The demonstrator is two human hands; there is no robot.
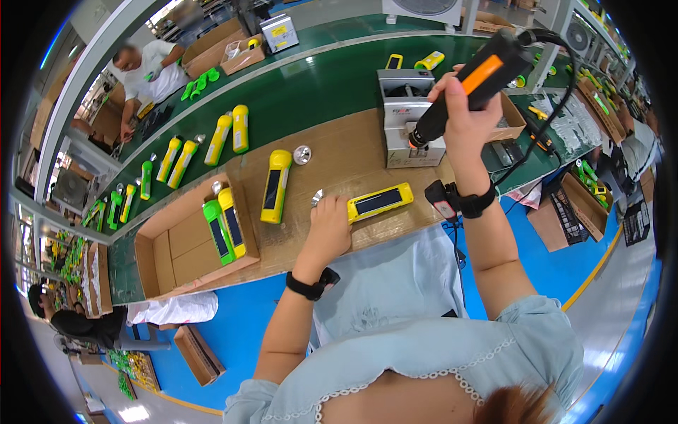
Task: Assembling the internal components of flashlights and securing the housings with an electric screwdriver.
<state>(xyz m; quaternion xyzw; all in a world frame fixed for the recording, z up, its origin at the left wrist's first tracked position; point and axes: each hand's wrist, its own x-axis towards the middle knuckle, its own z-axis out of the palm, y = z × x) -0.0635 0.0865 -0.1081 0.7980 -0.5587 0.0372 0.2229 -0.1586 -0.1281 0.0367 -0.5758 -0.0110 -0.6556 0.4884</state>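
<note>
My right hand (467, 126) grips a black electric screwdriver (489, 75) with an orange patch, its fingers wrapped round the body. The screwdriver tip points down at the front of a silver box-shaped machine (415, 155); whether it touches cannot be made out. On the cardboard sheet my left hand (329, 226) holds the end of a yellow flashlight (395, 197) that lies flat with its dark panel up. That hand covers the flashlight's head end. A small shiny reflector (318, 195) lies by its fingers. Another yellow flashlight (276, 185) lies further left, beside a second reflector (302, 155).
An open cardboard box (157, 263) at the left holds a green and a yellow flashlight. More flashlights (219, 140) line the green bench (311, 92). The screwdriver's black cable (569, 85) loops down at the right. A co-worker (152, 71) sits across the bench.
</note>
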